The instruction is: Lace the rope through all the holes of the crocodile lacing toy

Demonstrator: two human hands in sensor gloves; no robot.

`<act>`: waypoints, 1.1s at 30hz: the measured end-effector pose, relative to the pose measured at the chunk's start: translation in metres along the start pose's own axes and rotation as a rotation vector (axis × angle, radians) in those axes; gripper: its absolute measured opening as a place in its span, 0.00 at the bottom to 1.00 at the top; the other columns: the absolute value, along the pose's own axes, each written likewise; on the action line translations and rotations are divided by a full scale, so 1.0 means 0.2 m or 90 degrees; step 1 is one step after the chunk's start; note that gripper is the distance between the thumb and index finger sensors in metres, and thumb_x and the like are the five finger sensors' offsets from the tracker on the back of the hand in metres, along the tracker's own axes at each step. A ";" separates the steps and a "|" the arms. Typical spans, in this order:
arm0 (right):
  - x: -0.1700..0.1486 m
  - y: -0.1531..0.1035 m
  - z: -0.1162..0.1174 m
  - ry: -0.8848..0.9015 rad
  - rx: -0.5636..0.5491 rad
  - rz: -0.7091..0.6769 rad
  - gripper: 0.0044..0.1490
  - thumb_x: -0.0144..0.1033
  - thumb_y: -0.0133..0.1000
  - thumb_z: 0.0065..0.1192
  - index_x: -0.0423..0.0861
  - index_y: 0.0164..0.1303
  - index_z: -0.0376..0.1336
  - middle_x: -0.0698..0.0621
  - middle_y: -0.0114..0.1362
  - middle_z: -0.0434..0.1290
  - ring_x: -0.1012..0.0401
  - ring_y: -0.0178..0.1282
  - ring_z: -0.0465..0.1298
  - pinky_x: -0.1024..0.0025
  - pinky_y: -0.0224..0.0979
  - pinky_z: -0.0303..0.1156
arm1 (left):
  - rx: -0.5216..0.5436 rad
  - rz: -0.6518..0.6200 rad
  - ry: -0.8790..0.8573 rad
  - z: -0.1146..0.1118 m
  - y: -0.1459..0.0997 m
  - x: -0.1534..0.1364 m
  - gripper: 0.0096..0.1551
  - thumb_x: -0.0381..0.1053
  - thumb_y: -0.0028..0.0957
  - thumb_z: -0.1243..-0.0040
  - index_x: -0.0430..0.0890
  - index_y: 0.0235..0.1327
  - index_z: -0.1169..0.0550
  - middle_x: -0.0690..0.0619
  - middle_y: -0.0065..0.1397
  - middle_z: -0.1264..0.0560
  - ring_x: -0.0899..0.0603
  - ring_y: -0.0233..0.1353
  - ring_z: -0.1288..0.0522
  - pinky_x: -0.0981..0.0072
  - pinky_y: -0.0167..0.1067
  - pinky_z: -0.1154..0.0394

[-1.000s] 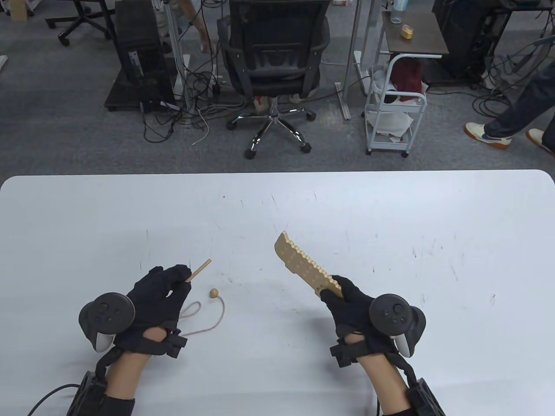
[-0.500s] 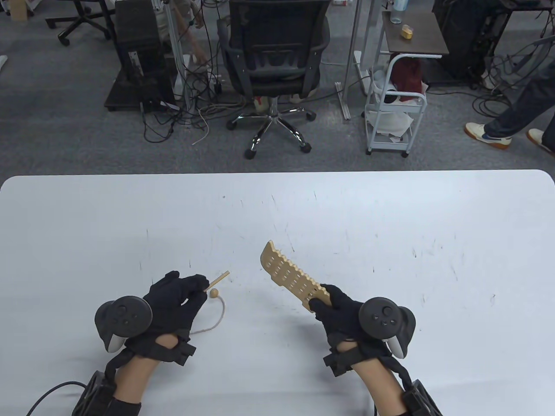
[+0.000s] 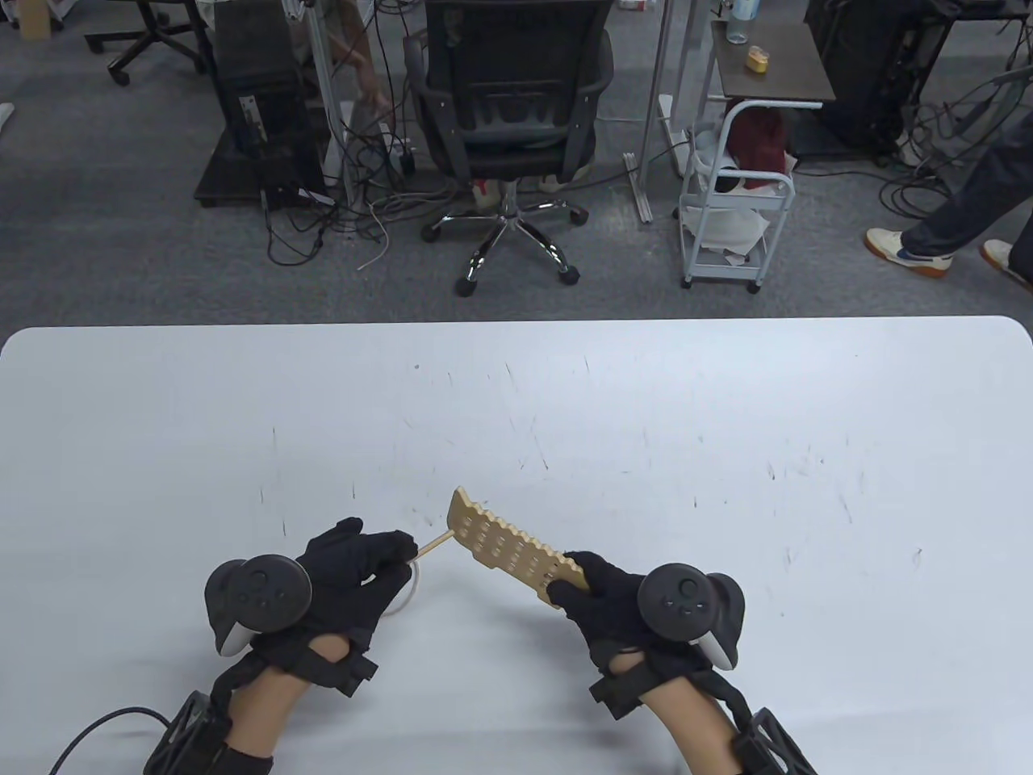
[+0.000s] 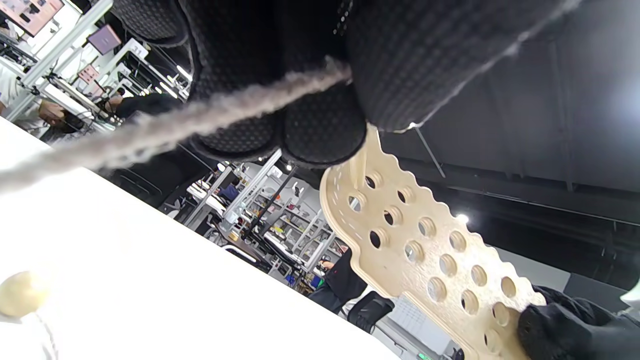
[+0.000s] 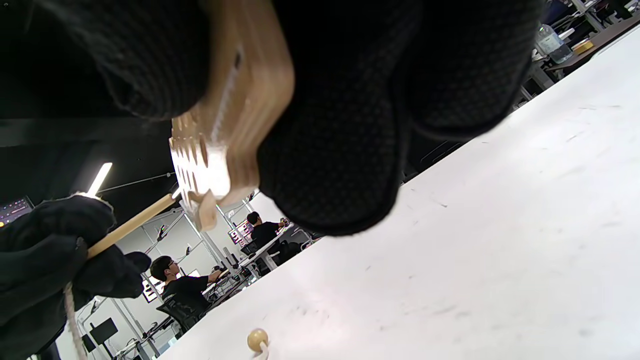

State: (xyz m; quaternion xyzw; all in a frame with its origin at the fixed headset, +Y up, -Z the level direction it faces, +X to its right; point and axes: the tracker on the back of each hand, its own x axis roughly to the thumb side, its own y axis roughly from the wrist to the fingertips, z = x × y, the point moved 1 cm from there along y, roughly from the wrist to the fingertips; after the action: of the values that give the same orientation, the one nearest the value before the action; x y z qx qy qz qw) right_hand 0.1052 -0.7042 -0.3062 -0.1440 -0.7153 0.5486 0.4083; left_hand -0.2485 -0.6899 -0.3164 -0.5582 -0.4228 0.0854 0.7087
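Many holes: the crocodile board (image 3: 512,551) is hanging in the air above the white table (image 3: 726,420), tilted, and no hole is carrying rope yet as far as the views are showing.
Needle: the wooden needle (image 3: 436,544) is touching the board's far end; whether its tip is entering a hole is not clear.
Rope: the rope (image 4: 165,125) is trailing down to a bead (image 5: 257,340) lying on the table.
Left hand: the left hand (image 3: 355,573) is pinching the needle.
Right hand: the right hand (image 3: 613,593) is gripping the board's near end.
Risk: the tip is likely glancing off wood between holes if the board is wobbling, or the slack rope is snagging under the wrist.
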 end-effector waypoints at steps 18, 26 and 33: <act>0.06 -0.01 0.08 0.006 0.032 -0.045 0.29 0.48 0.49 0.64 0.44 0.55 0.70 0.47 0.48 0.86 0.57 0.39 0.90 0.53 0.52 0.80 | 0.025 0.014 0.025 0.00 -0.01 0.02 0.30 0.56 0.42 0.25 0.55 0.59 0.20 0.56 0.45 0.12 0.44 0.54 0.14 0.42 0.74 0.34; 0.06 -0.02 0.10 0.053 0.045 -0.046 0.30 0.48 0.49 0.61 0.43 0.56 0.70 0.47 0.48 0.86 0.56 0.39 0.89 0.53 0.52 0.80 | 0.059 0.034 0.066 -0.02 -0.02 0.01 0.45 0.66 0.39 0.28 0.59 0.72 0.32 0.55 0.66 0.24 0.41 0.69 0.24 0.41 0.76 0.38; 0.07 -0.02 0.12 0.074 0.060 -0.063 0.30 0.49 0.50 0.61 0.43 0.56 0.70 0.47 0.48 0.86 0.56 0.39 0.89 0.53 0.52 0.80 | 0.053 0.054 0.055 -0.04 -0.02 0.01 0.54 0.69 0.39 0.30 0.57 0.78 0.41 0.51 0.78 0.36 0.38 0.77 0.33 0.39 0.77 0.42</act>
State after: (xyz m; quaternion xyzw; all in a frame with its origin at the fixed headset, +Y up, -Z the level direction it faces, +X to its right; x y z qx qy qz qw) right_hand 0.0795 -0.7120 -0.2971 -0.1208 -0.6702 0.5512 0.4820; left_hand -0.2435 -0.6968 -0.3118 -0.5487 -0.3642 0.1086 0.7446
